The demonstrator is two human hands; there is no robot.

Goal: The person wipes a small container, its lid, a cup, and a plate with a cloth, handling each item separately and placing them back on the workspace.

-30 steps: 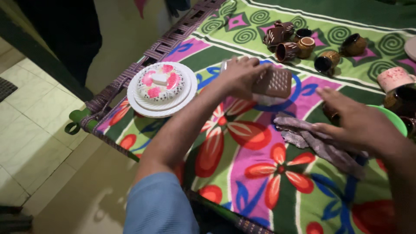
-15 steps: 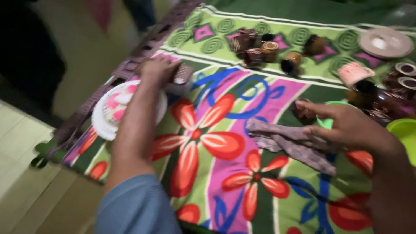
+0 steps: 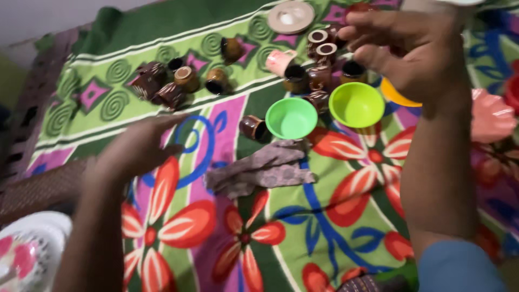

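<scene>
My left hand (image 3: 138, 148) hovers flat and empty over the flowered cloth (image 3: 324, 216), fingers apart, just below a cluster of small brown cups (image 3: 162, 84). Raised at the upper right, my right hand (image 3: 411, 51) has loosely spread fingers and holds nothing; it is above more brown cups (image 3: 319, 73) and a lime bowl (image 3: 357, 104). A green bowl (image 3: 291, 118) sits beside a tipped brown cup (image 3: 253, 127). Between my arms lies a crumpled grey rag (image 3: 259, 170).
A white plate with a pink-flowered lid (image 3: 24, 249) shows at the bottom left corner. A pink cup (image 3: 281, 61), a round pale lid (image 3: 292, 16), an orange bowl (image 3: 397, 96) and a pink flower-shaped dish (image 3: 489, 116) lie further back and right. The woven cot edge (image 3: 38, 189) runs along the left.
The view has swung right. My left hand has let go of the brown box near the white plate and come away empty. My right hand has risen from the rag to above the cups.
</scene>
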